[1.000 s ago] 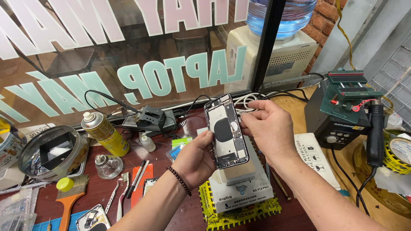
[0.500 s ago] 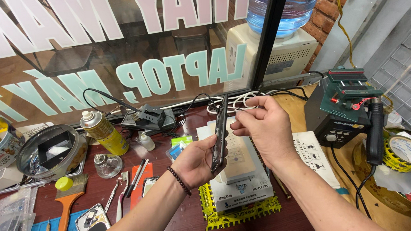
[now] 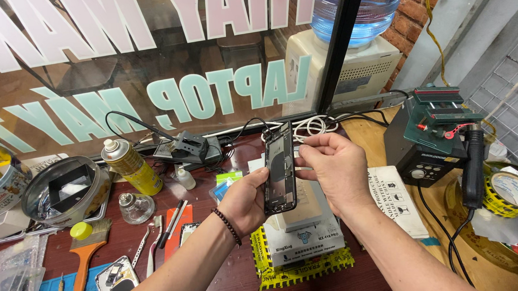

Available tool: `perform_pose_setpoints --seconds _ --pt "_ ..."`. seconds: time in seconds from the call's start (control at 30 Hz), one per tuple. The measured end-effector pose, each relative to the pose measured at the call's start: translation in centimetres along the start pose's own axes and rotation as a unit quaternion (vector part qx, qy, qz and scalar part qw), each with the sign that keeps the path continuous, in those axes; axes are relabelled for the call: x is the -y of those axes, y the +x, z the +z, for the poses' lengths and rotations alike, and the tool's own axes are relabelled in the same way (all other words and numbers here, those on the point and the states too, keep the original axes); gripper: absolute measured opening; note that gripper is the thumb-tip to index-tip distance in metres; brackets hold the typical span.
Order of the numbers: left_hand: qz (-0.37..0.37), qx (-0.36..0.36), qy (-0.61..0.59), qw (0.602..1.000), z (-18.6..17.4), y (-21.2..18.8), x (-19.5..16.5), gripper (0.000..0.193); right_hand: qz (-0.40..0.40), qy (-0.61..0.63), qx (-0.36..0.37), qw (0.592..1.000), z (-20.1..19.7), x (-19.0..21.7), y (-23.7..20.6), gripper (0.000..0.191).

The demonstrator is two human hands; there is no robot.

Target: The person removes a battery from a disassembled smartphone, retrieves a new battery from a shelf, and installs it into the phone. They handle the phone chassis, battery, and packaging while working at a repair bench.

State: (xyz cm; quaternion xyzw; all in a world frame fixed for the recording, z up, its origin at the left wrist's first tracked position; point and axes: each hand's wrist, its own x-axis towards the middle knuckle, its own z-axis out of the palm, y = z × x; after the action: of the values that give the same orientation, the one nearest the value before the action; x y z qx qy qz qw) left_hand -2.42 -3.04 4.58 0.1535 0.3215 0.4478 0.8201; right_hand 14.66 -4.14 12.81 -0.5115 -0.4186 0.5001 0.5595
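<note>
Nearest, left hand [image 3: 246, 200] clamped on lower edge of opened phone housing [image 3: 279, 169], held upright above grey heating plate [image 3: 302, 233]. Right hand [image 3: 334, 168] pinching its upper right edge, equally near. Long axis vertical, now angled partly open-side to view, no longer edge-on. Behind, yellow spray can [image 3: 130, 166].

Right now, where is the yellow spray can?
Head view, left of both hands: the yellow spray can stands upright between the round metal tin and small white bottle.

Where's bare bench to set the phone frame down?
Bare wood between the heating pad and left forearm, near the bench's front edge. Another strip right of the white card, before the tape roll. Left of the left hand, it's crowded.
</note>
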Motion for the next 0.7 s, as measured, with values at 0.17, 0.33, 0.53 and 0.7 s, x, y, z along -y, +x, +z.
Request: perform_pose_setpoints --seconds 0.17,0.33,0.53,0.7 --pt "0.072 0.004 0.031 0.997 0.6 -0.3 0.1 0.027 0.011 -0.034 -0.016 0.999 -0.5 -0.5 0.1 0.015" --pt "0.131 0.005 0.081 0.988 0.9 -0.3 0.3 0.024 0.024 -0.038 -0.039 0.998 -1.0 -0.9 0.6 0.015" --pt "0.142 -0.02 0.067 0.987 2.2 -0.4 0.6 0.025 0.022 0.03 -0.039 0.999 -1.1 -1.7 0.5 0.019" --pt "0.13 -0.008 0.032 0.991 3.1 -0.7 0.4 0.026 0.002 0.006 -0.01 1.0 -1.4 -2.0 -0.1 0.031"
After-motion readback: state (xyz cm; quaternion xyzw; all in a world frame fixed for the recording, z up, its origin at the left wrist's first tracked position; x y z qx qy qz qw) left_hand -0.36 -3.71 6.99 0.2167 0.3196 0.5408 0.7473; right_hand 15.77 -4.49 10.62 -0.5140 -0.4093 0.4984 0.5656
